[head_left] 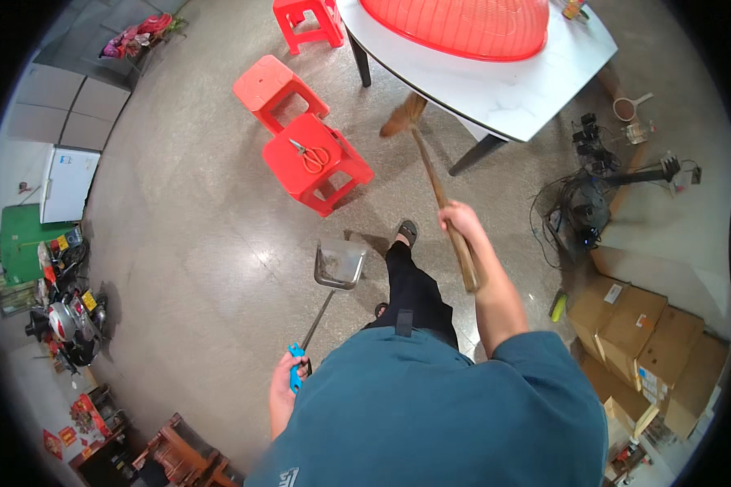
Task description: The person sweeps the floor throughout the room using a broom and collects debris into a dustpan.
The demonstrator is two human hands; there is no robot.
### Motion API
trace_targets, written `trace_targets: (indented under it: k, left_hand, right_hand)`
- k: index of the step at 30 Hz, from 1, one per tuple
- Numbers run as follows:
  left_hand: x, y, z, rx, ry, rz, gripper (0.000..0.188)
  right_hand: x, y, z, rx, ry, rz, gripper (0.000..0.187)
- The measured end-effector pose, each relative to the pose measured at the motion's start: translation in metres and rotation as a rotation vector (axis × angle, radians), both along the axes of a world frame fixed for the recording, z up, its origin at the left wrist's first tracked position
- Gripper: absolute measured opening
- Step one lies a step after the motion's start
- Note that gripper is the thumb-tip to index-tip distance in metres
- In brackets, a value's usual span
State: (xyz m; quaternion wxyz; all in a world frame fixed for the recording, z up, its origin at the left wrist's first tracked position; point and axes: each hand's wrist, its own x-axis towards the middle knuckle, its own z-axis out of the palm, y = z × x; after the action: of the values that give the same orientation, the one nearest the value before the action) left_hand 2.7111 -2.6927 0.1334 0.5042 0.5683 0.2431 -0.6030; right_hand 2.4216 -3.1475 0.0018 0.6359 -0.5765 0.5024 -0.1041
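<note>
My right hand (460, 217) grips the wooden handle of a broom (434, 177). Its brown bristle head (402, 116) reaches the floor near the leg of a white table (536, 89). My left hand (286, 381) holds the blue grip of a long-handled metal dustpan (339, 264). The pan rests on the floor just left of my foot in a sandal (406, 233). Both hands are closed around their handles.
Two red plastic stools (296, 130) stand ahead, the nearer with orange-handled scissors (311, 155) on it; a third sits by the table. A red mesh cover (463, 28) lies on the table. Cables and equipment (585, 195) and cardboard boxes (650, 341) are at the right, a motorbike (65, 325) at the left.
</note>
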Motion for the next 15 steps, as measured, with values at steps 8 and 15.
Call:
trace_targets:
  k: [8, 15]
  left_hand:
    - [0.011, -0.059, 0.027, 0.086, -0.003, 0.003, 0.042]
    - [0.045, -0.089, 0.056, 0.189, -0.012, -0.049, 0.049]
  right_hand:
    - [0.094, -0.187, -0.09, 0.132, 0.336, -0.038, 0.015]
    - [0.017, -0.046, -0.158, -0.055, 0.804, 0.155, 0.035]
